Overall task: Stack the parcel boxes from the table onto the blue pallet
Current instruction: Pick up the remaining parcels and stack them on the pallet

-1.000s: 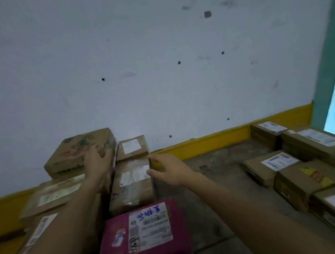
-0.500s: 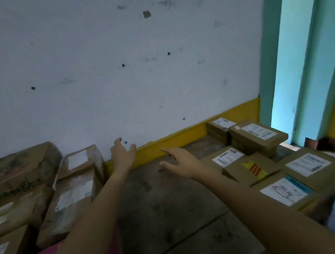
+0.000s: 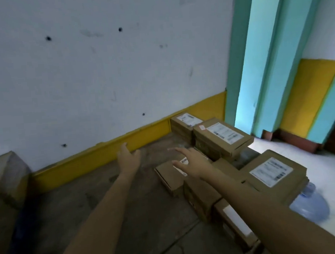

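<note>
While both bare arms are stretching forward over the grey table top [image 3: 159, 226], neither hand is gripping anything. The left hand [image 3: 129, 158] is hovering above the bare middle of the surface, fingers straight and relaxed, thumb standing apart, well clear of every parcel. The right hand [image 3: 193, 162] is hanging palm down with its fingers spread, directly over a small flat parcel box [image 3: 168, 173]; whether the fingertips are touching the cardboard cannot be told.

The parcel boxes are sitting along the right side of the table. The small flat one is lying nearest the centre, and a taller brown box [image 3: 201, 198] is lying just beside it, partly hidden under the right forearm. Farther back, a labelled box [image 3: 223, 138] is lying on top of a short stack, with another labelled box [image 3: 184, 121] touching the yellow skirting [image 3: 105, 157] behind it. At the table's right edge a square box with a white label [image 3: 272, 171] is resting on others, and a clear plastic bottle [image 3: 309, 208] is lying on the pale floor just beside it.

At the far left edge a blurred cardboard box [image 3: 5, 177] is standing against the white wall [image 3: 99, 72]. A teal door frame [image 3: 257, 61] is rising on the right.
</note>
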Demonstrator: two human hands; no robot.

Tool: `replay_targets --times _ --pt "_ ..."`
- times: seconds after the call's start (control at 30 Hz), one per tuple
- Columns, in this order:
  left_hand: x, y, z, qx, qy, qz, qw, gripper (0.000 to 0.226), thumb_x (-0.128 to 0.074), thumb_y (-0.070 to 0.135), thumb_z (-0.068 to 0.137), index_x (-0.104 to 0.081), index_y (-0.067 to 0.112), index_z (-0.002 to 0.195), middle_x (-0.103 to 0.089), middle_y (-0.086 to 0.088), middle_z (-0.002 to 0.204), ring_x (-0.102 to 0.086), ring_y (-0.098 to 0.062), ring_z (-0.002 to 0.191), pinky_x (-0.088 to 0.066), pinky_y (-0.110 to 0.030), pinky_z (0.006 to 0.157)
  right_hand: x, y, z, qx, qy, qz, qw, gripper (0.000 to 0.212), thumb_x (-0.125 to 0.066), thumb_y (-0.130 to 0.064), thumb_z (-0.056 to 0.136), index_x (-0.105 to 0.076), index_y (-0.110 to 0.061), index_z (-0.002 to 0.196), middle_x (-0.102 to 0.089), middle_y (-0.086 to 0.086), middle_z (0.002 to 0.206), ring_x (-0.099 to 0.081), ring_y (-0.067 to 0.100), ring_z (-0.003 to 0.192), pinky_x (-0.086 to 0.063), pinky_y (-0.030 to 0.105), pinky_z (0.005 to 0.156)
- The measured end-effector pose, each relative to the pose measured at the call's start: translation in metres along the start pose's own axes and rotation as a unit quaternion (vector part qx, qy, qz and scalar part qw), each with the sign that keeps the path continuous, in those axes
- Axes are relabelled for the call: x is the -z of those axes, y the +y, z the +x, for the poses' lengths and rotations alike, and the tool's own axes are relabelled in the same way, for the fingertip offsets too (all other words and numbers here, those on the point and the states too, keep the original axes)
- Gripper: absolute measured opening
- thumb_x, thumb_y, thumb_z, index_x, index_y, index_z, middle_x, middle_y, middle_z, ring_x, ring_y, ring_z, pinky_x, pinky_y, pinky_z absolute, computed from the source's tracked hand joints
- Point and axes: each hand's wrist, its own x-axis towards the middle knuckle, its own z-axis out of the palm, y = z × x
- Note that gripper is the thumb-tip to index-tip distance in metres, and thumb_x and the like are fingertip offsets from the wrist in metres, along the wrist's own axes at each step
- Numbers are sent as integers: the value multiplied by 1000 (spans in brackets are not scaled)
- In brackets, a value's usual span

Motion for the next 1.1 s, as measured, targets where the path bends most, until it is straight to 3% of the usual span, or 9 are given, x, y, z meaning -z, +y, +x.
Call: replay_targets --times 0.2,0.3,0.57,0.83,1.1 --pt "-68 -11 12 65 -39 44 996 59 -50 23 94 -23 12 146 -22 -21 150 -28 -36 135 -31 -42 106 0 66 51 -74 -63 -60 993 72 -45 -62 86 -22 -30 146 -26 14 149 -26 35 136 -30 49 106" --pt "-95 -19 13 124 -78 77 986 60 -49 28 95 -22 19 147 -14 -19 154 -16 -36 141 -21 -43 112 -4 85 66 -93 -100 -80 987 75 -45 -63 86 -21 -25 146 -21 16 149 -20 38 136 -28 51 105" --pt "-128 -37 7 164 -121 139 969 56 -46 37 95 -28 22 145 -26 -17 151 -15 -38 140 -18 -40 112 -15 107 86 -107 -172 -98 974 84 -48 -65 83 -20 -18 145 -13 18 151 -12 40 138 -26 53 106" --pt "-146 -37 -1 168 -126 144 967 56 -51 31 93 -31 15 144 -28 -15 150 -22 -34 139 -23 -35 110 -19 120 88 -116 -208 -98 966 89 -54 -63 81 -9 -23 147 -14 18 150 -26 39 133 -33 48 102" --pt "-141 -34 -3 178 -57 109 976 55 -51 29 93 -32 17 143 -36 -15 145 -24 -32 136 -30 -35 106 -17 116 90 -70 -171 -49 982 84 -54 -60 82 -14 -24 147 -17 18 149 -22 38 135 -32 48 103"
